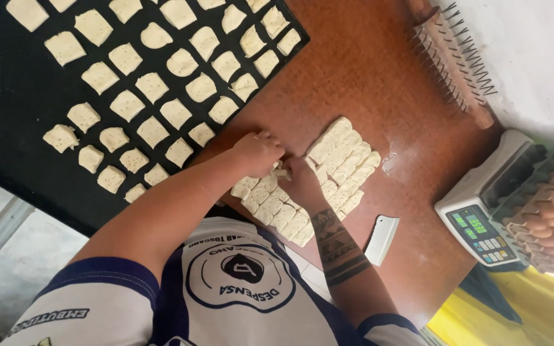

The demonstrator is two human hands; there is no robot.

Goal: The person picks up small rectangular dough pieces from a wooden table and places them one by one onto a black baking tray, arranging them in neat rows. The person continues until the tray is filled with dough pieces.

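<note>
A slab of pale dough cut into small squares (344,163) lies on the brown table (367,70). My left hand (258,150) is curled shut at the slab's near-left edge. My right hand (301,182), on a tattooed forearm, rests on the slab right beside it. Both hands meet over a small dough piece (282,173) and pinch it between their fingers. To the left, a black tray (8,128) holds several rows of separated, pricked dough squares (152,86).
A white dough scraper (383,238) lies on the table right of my right forearm. A spiked wooden roller (453,61) sits at the far right edge. A digital scale (482,218) and stacked egg trays (553,211) stand to the right.
</note>
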